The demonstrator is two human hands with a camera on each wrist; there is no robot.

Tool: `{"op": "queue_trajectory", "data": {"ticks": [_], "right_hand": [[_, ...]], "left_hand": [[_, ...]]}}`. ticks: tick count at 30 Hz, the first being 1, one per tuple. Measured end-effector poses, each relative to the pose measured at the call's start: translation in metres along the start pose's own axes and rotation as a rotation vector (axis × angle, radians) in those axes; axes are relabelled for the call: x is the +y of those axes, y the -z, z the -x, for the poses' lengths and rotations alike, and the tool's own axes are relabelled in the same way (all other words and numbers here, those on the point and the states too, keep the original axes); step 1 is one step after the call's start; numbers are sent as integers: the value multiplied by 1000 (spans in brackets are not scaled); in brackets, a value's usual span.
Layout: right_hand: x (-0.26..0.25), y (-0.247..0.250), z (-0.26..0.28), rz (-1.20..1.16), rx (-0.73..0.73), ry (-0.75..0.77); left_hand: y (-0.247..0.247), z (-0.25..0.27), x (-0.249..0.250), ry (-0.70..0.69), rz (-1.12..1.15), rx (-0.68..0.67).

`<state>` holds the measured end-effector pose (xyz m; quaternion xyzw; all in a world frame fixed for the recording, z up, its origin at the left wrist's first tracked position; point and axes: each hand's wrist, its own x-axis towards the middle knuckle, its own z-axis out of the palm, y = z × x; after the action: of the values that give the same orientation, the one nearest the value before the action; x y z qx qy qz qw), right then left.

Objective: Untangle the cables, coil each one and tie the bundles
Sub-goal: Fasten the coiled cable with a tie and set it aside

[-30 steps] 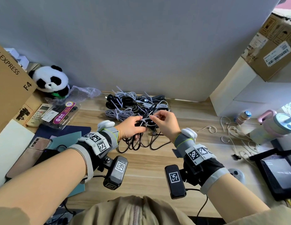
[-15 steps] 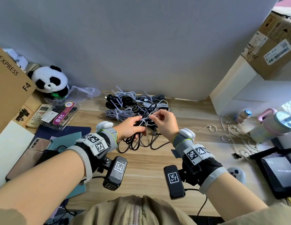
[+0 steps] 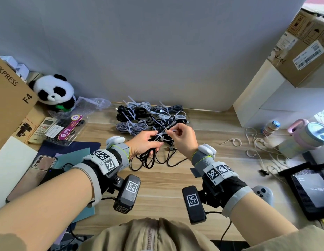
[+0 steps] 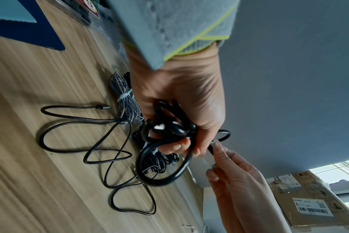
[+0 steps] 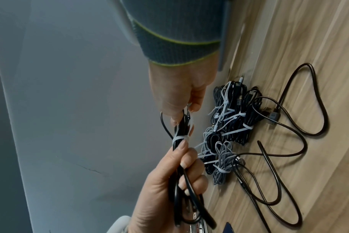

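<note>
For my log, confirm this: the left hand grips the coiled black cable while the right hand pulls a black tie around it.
Not quite: the tie is white, as the head view shows. The left hand does grip the coiled black cable, and the right hand pulls the tie's tail.

A pale wooden desk (image 3: 163, 180) with long grain lines fills the lower half of the head view. A plain grey-blue wall (image 3: 148, 48) rises behind it from 10 to 1 o'clock, evenly lit, with a thin crack showing in the right wrist view. At 3 o'clock a white cabinet (image 3: 277, 105) stands on the desk against the wall. In the left wrist view a bright window (image 4: 337, 168) glows at 4 o'clock, giving soft daylight.
</note>
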<state>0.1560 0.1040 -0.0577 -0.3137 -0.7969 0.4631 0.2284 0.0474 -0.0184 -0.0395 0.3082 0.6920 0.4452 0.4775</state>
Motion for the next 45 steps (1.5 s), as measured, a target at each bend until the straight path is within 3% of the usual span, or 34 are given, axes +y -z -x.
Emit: {"op": "queue_trajectory", "data": {"ticks": [9,14,21,27,32,39,45], "right_hand": [[-2,-4,8,31,-119,-9],[1,-1,3,-158,-16,-90],[-1,7,-1,-200,-55,-115],[2,8,-1,-152,-3,-103],[3,12,-1,-64,-66,-71],[8,20,-3,-238,-83,-167],[9,21,0,-207,-70,-149]], "left_hand": [[4,-5,-2,-92,-281,-52],[5,-6,-1,-78,-192,-16],[0,-8,4,-10,-79,24],[-3,-9,4,-74,-152,-26],[-7,-11,-1,-70,-157,-52],[-9,-11,7,-90,-137,-61],[-12,-10,8,-74,-130,-64]]}}
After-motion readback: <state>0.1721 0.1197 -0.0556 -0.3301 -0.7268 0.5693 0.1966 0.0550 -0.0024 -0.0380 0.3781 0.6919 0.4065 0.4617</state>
